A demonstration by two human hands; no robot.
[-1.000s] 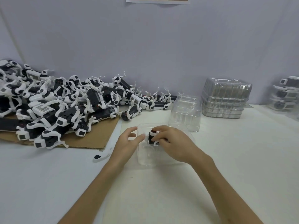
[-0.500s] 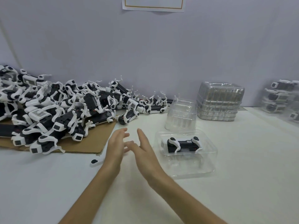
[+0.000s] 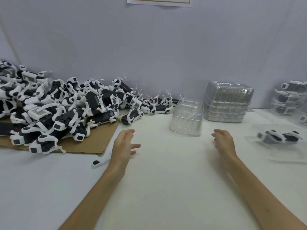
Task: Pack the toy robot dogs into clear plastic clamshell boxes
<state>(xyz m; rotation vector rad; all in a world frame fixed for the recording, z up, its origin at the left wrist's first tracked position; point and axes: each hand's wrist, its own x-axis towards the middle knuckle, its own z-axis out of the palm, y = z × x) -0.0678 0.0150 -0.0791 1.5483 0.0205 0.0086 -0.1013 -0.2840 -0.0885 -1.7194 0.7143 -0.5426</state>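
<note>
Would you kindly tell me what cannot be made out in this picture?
All in the head view:
Packed box: motion blur hides whether its lid is shut.
Wall paper: cut by the top edge, text unseen.
Dog pile: runs past the left edge, count unknown.
Far-right boxes: cut by the right edge, blurred.
White part: partly behind the left hand.

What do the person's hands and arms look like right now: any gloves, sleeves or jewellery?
The left hand and right hand are bare, with no gloves, rings or tape visible. The left forearm and right forearm are bare too, with no sleeve, watch or band anywhere in frame.
</note>
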